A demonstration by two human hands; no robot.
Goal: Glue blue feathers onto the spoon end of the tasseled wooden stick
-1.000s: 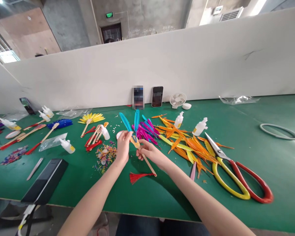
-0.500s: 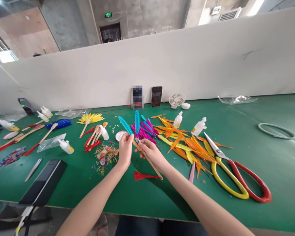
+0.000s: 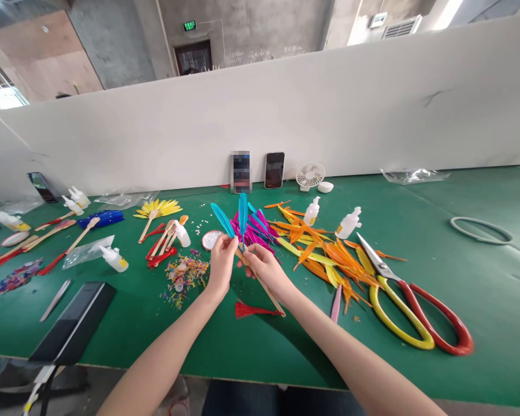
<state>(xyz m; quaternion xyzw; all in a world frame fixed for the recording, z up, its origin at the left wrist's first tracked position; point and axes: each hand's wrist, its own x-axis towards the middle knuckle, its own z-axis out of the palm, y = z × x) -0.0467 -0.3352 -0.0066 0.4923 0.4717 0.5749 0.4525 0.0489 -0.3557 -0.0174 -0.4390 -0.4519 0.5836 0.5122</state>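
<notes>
My left hand (image 3: 221, 260) pinches the base of a blue feather (image 3: 222, 219) that leans to the left. A second blue feather (image 3: 243, 214) stands upright beside it, at the head of a wooden stick. My right hand (image 3: 264, 266) is closed on the wooden stick (image 3: 271, 297), which slants down to the right under the fingers. A red tassel (image 3: 255, 311) hangs from its lower end and lies on the green table (image 3: 225, 352). Magenta feathers (image 3: 253, 232) lie just behind the hands. The fingers hide where feathers and stick meet.
Orange feathers (image 3: 342, 260), large scissors (image 3: 416, 306) and glue bottles (image 3: 349, 223) are on the right. Feather scraps (image 3: 184, 274), a yellow feather fan (image 3: 158, 209) and a black box (image 3: 73, 323) lie on the left. Phones (image 3: 274, 170) and a small fan (image 3: 310, 175) stand behind.
The view has shifted slightly, so the table items sit a little further left. The left-leaning blue feather has moved slightly closer to the upright one. Both hands keep their grip.
</notes>
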